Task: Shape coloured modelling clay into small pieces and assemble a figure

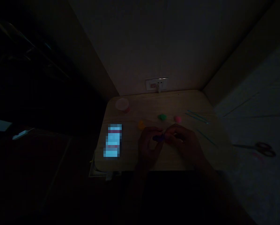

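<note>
In the dim light, my left hand [148, 145] curls its fingers around a small dark purple piece [158, 137] that looks soft, like modelling clay. My right hand [183, 140] is closed, its thumb and fingertips pinching at the right end of that piece. Both hands are just above the front part of a small wooden table [130, 162]. A yellow lump [141, 125] lies just beyond my left hand. Past my fingertips are a green lump [162, 117] and a pink lump [177, 119]. The purple piece's exact shape is hard to make out.
A lit phone [113, 140] lies at the table's left. Behind it stands a round tub [122, 105] with a pale top. Thin blue sticks [197, 117] lie to the right. Scissors [265, 149] rest on the pale surface beyond. A wall socket [157, 84] holds a plug.
</note>
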The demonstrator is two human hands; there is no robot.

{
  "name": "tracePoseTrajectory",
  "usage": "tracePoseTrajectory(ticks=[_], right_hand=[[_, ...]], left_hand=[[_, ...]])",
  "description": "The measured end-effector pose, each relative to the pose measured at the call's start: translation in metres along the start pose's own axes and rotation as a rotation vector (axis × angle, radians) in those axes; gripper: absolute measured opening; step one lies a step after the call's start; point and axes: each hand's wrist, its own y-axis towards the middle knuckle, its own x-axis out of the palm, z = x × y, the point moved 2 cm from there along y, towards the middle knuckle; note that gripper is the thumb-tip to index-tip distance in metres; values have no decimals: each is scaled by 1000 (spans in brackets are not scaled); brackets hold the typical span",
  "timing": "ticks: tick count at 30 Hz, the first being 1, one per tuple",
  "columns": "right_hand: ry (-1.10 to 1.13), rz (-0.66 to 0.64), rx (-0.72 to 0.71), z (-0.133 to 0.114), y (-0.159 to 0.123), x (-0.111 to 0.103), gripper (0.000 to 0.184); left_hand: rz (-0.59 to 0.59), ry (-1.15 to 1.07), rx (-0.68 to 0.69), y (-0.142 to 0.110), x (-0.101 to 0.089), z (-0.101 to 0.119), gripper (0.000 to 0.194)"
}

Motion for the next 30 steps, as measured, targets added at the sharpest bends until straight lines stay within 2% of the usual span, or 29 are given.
tracePoseTrajectory(ticks=[4, 11, 16, 22, 30], right_hand=[[-60, 5, -41, -1, -1, 2, 16], [-67, 131, -20, -1, -4, -3, 16], [-14, 120, -74, -14, -12, 0, 11], [-13, 116, -116, -25, -19, 9, 10], [-125, 154, -213, -30, -25, 16, 12]], left_hand=[[6, 1, -42, -2, -1, 1, 18], [51, -135, -194, -6, -1, 4, 24], [172, -253, -274, -12, -2, 1, 30], [242, -269, -189, -12, -4, 4, 33], [203, -62, -23, -13, -8, 11, 31]])
